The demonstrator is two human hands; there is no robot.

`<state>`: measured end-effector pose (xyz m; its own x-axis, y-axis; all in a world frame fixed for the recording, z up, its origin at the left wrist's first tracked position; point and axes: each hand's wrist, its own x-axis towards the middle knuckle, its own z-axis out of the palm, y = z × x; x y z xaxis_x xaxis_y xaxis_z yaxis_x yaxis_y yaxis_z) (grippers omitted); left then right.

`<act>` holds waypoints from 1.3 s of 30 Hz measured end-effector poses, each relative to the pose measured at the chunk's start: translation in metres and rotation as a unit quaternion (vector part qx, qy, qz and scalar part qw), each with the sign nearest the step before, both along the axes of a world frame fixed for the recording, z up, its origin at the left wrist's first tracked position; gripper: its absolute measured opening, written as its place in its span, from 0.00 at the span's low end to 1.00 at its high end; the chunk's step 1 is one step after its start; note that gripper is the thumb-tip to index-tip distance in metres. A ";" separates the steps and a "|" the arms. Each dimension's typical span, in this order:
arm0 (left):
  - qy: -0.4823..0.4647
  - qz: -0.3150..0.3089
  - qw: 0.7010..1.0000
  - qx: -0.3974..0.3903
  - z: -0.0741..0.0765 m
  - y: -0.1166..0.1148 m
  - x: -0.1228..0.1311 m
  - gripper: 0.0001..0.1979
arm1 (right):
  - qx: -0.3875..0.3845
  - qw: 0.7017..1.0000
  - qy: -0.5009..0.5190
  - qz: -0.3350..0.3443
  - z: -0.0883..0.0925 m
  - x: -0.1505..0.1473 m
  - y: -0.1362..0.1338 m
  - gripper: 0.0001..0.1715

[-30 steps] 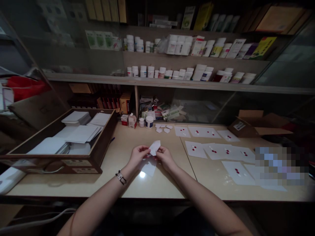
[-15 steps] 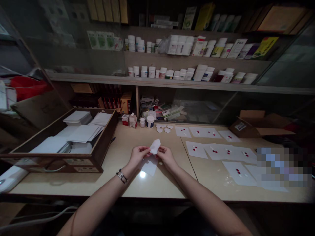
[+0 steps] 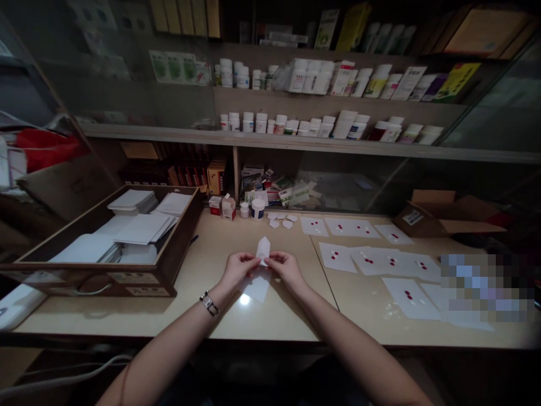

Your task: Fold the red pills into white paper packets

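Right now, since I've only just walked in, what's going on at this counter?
A person's left hand and right hand hold a folded white paper between their fingers, above the counter. Another white sheet lies beneath the hands. Toward the back sit several small white paper pieces. To the right, white sheets are spread out, many bearing small red and white pieces. A wooden drawer holding white paper stands at the left.

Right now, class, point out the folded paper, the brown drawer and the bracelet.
Folded paper (image 3: 263, 247): head view, middle of its face.
Brown drawer (image 3: 164, 277): head view, front panel.
Bracelet (image 3: 208, 303): head view, its band.
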<state>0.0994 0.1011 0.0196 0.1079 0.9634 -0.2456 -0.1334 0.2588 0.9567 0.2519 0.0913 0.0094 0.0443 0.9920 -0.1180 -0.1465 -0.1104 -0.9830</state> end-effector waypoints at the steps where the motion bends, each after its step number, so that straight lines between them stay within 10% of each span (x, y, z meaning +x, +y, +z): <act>1: 0.008 -0.003 1.000 -0.001 0.000 0.000 0.000 0.19 | 0.000 1.000 -0.003 -0.003 0.000 0.000 0.000 0.20; 39: 0.006 -0.007 0.999 0.053 0.002 0.003 -0.003 0.19 | -0.022 0.994 -0.075 0.074 0.005 0.002 -0.004 0.22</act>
<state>0.0964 0.1041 0.0217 0.1196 0.9824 -0.1436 -0.1197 0.1578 0.9802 0.2539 0.0870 0.0141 -0.0805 0.9832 -0.1639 0.0232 -0.1625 -0.9864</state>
